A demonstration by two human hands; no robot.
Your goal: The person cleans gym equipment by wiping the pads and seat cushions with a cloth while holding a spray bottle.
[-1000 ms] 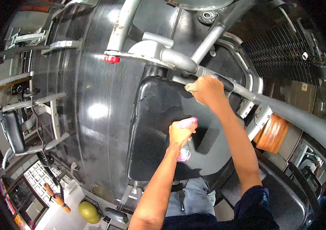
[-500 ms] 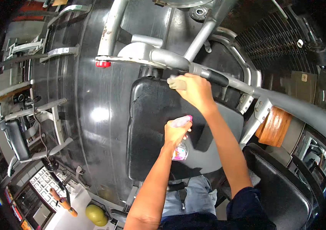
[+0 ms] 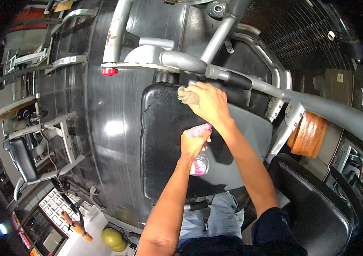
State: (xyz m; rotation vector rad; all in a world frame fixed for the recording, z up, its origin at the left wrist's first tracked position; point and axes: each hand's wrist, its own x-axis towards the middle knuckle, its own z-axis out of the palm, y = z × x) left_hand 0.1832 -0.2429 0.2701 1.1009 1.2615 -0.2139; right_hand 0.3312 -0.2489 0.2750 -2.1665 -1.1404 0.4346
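Note:
My left hand (image 3: pixel 193 144) is wrapped round the neck of a spray bottle (image 3: pixel 199 165), a clear one with a pink-and-white trigger head and a colourful label. It is above the black padded seat (image 3: pixel 162 141) of a gym machine. Further off, my right hand (image 3: pixel 210 102) grips a crumpled beige cloth (image 3: pixel 187 95) near the seat's far edge. Whether the cloth touches the padding I cannot tell. A dark foam-covered handle (image 3: pixel 238 80) on a grey bar lies just beyond my right hand.
Grey metal frame tubes (image 3: pixel 181 61) cross beyond the seat, one with a red end cap (image 3: pixel 109 72). A black backrest (image 3: pixel 309 200) stands at right, near a wooden block (image 3: pixel 308 134). Dark weight plates (image 3: pixel 305 38) are at upper right. Other gym machines (image 3: pixel 40 149) line the left.
My right hand has moved slightly left with the cloth, which now shows more spread out. My left hand still holds the spray bottle, nearly in place. The view has shifted a little.

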